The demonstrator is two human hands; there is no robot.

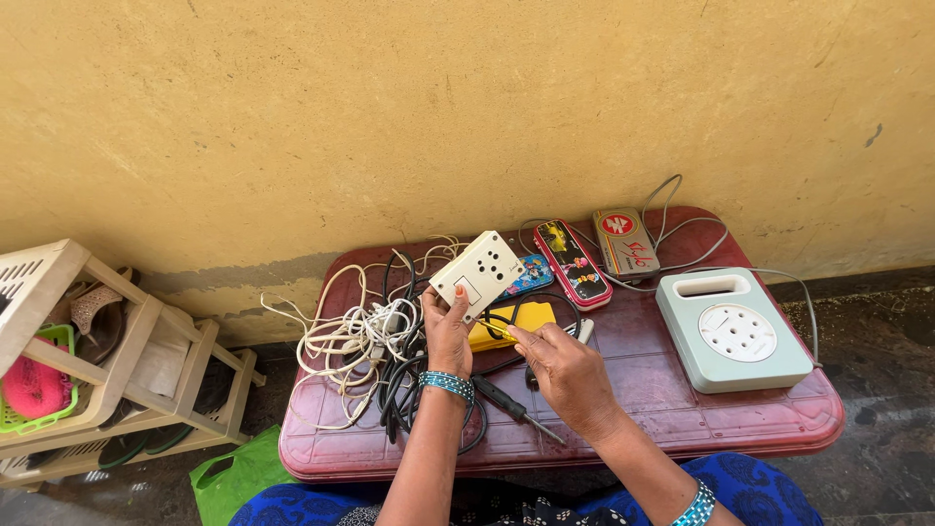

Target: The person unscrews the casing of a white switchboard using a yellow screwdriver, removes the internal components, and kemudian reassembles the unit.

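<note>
Far left: cream plastic rack [146, 321] with a pink item in a green basket [34, 390]; green bag [239, 472] on floor below. Maroon plastic table [682, 419] against yellow wall.

On table, left part: tangle of white cables [346, 336] and black cables [404, 390]. Left hand [446, 331] lifted above them, pinching cream switch-and-socket box [477, 273] by its lower edge, thumb on face, fingers behind. Box still closed, face up toward camera, tilted; long axis from lower left to upper right, socket holes at the upper right end. No screws visibly out.

Screwdriver [511, 404] lying untouched on table below. Right hand [570, 375] loosely curled, fingertips on yellow object [516, 321], not clearly gripping.

Further right: blue case [531, 276], two long tins [573, 261] [625, 242], pale green extension reel [732, 331], grey cord [701, 244].

Looks early: inspection only, nothing opened.
</note>
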